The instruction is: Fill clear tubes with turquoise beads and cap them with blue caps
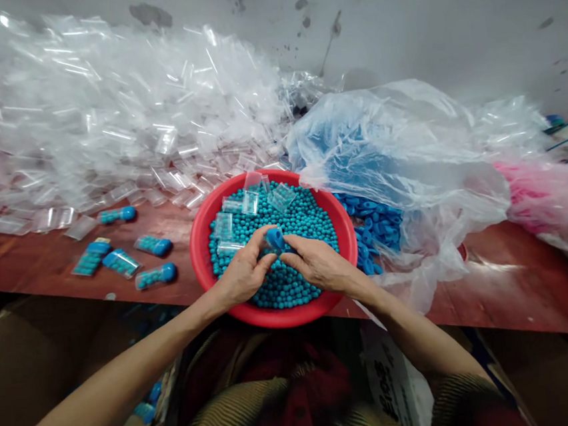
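Over a red basin (198, 248) of teal beads (292, 292), my two hands meet at a small blue cap (275, 239). My left hand (243, 270) is closed, thumb and fingers pinching a clear plastic container whose body is mostly hidden behind the fingers. From the other side, my right hand (316, 260) grips the blue cap at the container's end. Whether the cap is fully seated I cannot tell. Several empty clear containers (223, 225) lie on the beads at the basin's left and back.
Left of the basin lie several bead-filled containers with blue caps (157, 276). Behind them rises a large heap of clear containers (118, 115). On the right, blue caps (378, 224) spill from a thin plastic bag (408, 141), beside a bag of pink pieces (538, 195).
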Tool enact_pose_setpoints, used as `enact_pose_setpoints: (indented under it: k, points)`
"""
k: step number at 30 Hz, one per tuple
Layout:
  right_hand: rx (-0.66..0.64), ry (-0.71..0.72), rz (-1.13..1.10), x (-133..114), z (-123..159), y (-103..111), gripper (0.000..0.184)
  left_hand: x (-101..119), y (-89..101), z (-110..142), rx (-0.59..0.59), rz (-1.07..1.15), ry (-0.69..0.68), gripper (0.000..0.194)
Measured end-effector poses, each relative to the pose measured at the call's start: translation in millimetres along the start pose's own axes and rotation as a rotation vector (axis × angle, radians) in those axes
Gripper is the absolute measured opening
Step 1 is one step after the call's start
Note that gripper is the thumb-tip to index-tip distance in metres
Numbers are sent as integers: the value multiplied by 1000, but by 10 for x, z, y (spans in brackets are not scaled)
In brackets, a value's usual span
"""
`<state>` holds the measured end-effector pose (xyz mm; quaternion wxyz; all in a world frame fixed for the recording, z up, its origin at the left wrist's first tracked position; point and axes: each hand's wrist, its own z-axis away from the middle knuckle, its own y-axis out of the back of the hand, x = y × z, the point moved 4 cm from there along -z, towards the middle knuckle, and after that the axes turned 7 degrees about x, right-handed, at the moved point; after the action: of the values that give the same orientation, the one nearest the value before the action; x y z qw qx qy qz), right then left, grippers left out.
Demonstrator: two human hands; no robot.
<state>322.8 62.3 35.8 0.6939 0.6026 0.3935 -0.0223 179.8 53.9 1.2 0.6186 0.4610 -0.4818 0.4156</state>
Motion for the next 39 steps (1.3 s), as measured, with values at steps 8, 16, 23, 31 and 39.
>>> enact_pose_setpoints:
  k: [8,16,23,31,39]
  points:
    - [192,-46,-252,45,-6,-63,30,-6,-8,-9,24,-115,-55,49]
    - [214,-71,-353,154,73,-10,27,37,-2,-24,-11,69,-25,45]
    - [284,-62,-308,164,85,-53,25,45,-22,-19,-101,138,-13,47]
    - [355,145,-109,55,148,40,26,31,-36,8,-149,197,-36,50]
    - [280,367,102,75,163,-68,28,8,-2,8,-71,-7,-138,29]
